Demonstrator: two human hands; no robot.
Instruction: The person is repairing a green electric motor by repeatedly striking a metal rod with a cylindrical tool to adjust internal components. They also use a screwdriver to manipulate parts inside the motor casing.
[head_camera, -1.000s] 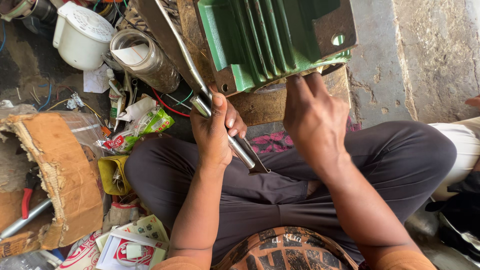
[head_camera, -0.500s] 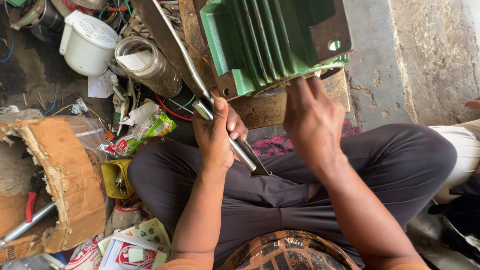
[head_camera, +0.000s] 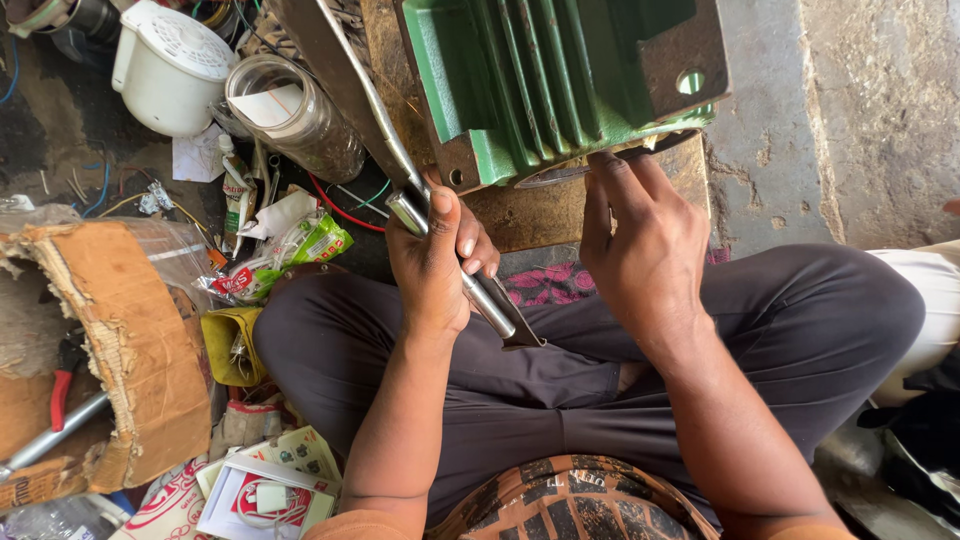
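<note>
I sit cross-legged, looking down at a green finned motor housing (head_camera: 545, 75) that rests on a wooden block (head_camera: 520, 205) in front of my knees. My left hand (head_camera: 435, 260) is closed around a silver metal tool (head_camera: 480, 290) with a long steel handle, whose upper end runs up past the housing's left side. My right hand (head_camera: 645, 250) reaches to the housing's lower edge, fingers touching the metal rim under its bolt-hole flange (head_camera: 690, 80). What my right fingers hold, if anything, is hidden.
A clear glass jar (head_camera: 295, 115) and a white plastic container (head_camera: 170, 65) stand at the upper left among wires and wrappers. A torn cardboard box (head_camera: 110, 340) lies at left. Grey concrete floor (head_camera: 860, 110) at right, and another person's light-clad leg (head_camera: 925, 295).
The view has shifted slightly. Both hands stay in nearly the same places on the tool and at the housing's lower edge.
</note>
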